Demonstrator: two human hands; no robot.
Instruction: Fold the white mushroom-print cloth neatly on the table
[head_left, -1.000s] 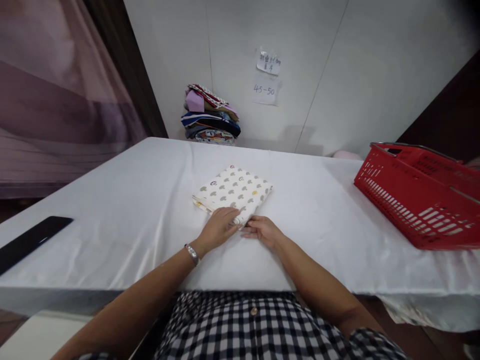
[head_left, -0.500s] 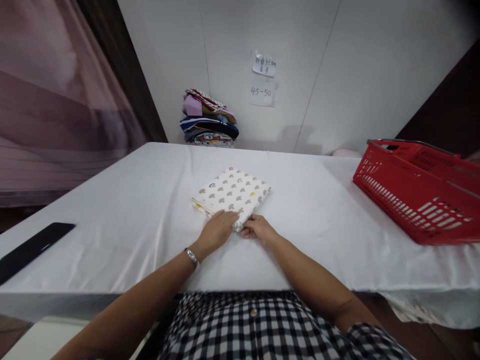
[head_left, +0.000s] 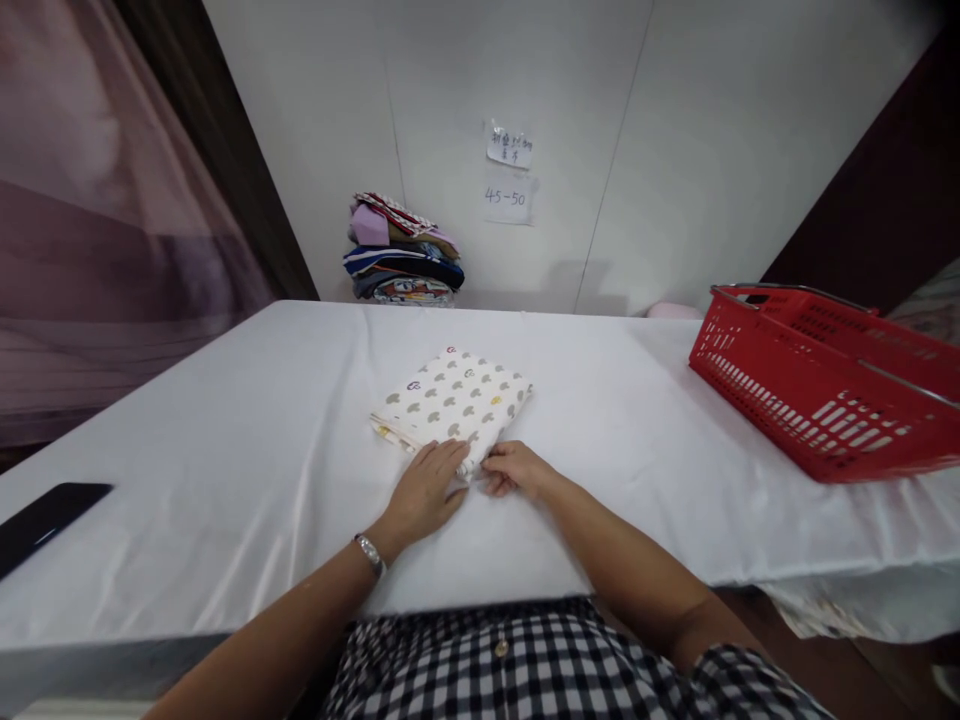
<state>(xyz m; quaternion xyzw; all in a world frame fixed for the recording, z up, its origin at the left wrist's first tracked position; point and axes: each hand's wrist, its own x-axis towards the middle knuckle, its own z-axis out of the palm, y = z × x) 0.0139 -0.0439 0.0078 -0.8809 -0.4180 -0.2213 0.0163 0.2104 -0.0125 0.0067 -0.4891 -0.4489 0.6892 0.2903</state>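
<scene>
A folded cream cloth (head_left: 457, 395) printed with grey mushroom shapes and a few coloured ones lies on the white-covered table (head_left: 600, 430), one corner pointing toward me. My left hand (head_left: 427, 492) rests with its fingers stretched out over the cloth's near left edge, the thumb apart from them. It wears a silver band at the wrist. At the near right edge, by the corner, the curled fingers of my right hand (head_left: 514, 468) pinch the cloth's edge. The fingertips are partly hidden.
A red plastic basket (head_left: 795, 410) stands at the right side of the table. A black phone-like slab (head_left: 49, 520) lies at the left. Behind the table's far edge is a stack of folded fabrics (head_left: 405, 255). Paper notes (head_left: 508, 195) hang on the wall.
The view has shifted slightly. My left thumb has spread away from the cloth's near corner, while the fingers stay on the cloth. My right hand keeps about the same place at the edge.
</scene>
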